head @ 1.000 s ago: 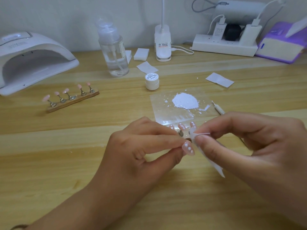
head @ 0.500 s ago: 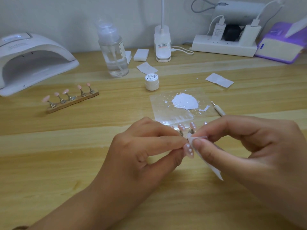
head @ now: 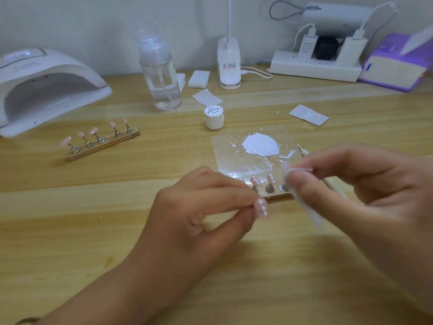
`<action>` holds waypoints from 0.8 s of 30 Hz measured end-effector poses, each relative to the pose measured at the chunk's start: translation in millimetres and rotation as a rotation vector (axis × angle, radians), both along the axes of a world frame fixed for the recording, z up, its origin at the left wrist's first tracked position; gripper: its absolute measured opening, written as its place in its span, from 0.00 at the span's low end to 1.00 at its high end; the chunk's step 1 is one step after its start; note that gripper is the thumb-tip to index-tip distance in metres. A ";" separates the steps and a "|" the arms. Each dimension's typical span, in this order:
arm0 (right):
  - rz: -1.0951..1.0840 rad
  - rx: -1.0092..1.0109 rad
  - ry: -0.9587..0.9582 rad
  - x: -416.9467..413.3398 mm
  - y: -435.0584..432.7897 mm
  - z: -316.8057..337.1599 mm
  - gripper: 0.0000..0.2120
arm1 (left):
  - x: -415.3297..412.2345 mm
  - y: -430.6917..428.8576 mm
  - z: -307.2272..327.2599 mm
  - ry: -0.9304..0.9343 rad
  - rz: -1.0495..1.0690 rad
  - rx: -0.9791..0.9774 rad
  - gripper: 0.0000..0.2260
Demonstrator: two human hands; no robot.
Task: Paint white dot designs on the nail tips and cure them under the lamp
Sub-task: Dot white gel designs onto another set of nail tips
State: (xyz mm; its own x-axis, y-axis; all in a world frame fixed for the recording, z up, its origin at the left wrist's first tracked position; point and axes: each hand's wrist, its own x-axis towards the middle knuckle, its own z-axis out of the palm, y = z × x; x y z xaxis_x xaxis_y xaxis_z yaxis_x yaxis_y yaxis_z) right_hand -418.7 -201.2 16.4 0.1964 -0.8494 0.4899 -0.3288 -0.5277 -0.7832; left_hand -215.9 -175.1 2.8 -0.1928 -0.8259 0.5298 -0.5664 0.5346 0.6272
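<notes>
A wooden table [head: 93, 231] carries a clear palette sheet [head: 241, 165] with a blob of white gel [head: 261, 146]. Just in front of the sheet, the left hand [head: 201, 207] pinches a pink nail tip [head: 332, 208] with white dots between thumb and forefinger. The right hand [head: 365, 188], in front and to the right of the sheet, pinches a blurred white wipe [head: 307, 208], apart from the tip. A tip holder [head: 269, 189] touches the sheet's front edge. The curing lamp [head: 46, 90] stands well left of the sheet, with a second holder [head: 100, 143] between them.

"Painted" in script on jar lid [head: 213, 111]
</notes>
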 end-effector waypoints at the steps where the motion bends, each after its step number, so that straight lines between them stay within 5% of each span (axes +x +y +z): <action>1: -0.011 0.011 -0.045 -2.6 -4.4 -0.5 0.03 | 2.3 -1.1 0.6 0.042 0.037 0.012 0.02; 6: -0.157 0.030 -0.116 -30.5 -44.5 -3.7 0.05 | 16.9 -10.9 -0.5 0.241 0.224 0.142 0.05; 10: -0.341 0.053 0.010 -62.5 -77.6 -6.5 0.04 | 19.3 -16.0 -5.0 0.349 0.133 0.348 0.08; 16: -0.354 0.254 0.180 -79.1 -95.8 -20.5 0.05 | 21.1 -19.7 -9.2 0.158 0.191 0.356 0.04; 24: -0.251 0.220 0.173 -70.7 -93.2 -23.5 0.05 | 18.4 -16.2 -3.6 -0.003 0.240 0.260 0.13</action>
